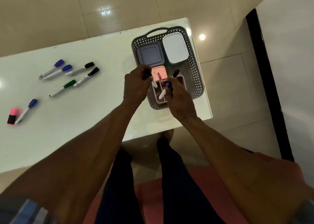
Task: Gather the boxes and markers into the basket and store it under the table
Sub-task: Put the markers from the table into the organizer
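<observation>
A grey perforated basket (195, 67) stands at the right end of the white table (85, 122). Inside lie a purple square box (150, 54), a white box (175, 48), a small pink box (159, 71) and a pink divided holder (182, 81). My left hand (136, 86) grips a black-capped marker (154, 83), tip down over the holder. My right hand (178, 98) holds a blue-capped marker (164, 91) and a black-capped marker (175, 73) above the same holder. A pink marker (160, 78) stands in it.
Several loose markers lie on the table's left half: two blue-capped (58, 64), two black-capped (89, 65), a green one (69, 83), another blue one (32, 103) and a pink highlighter (12, 116). Tiled floor surrounds the table; my legs stand at its near edge.
</observation>
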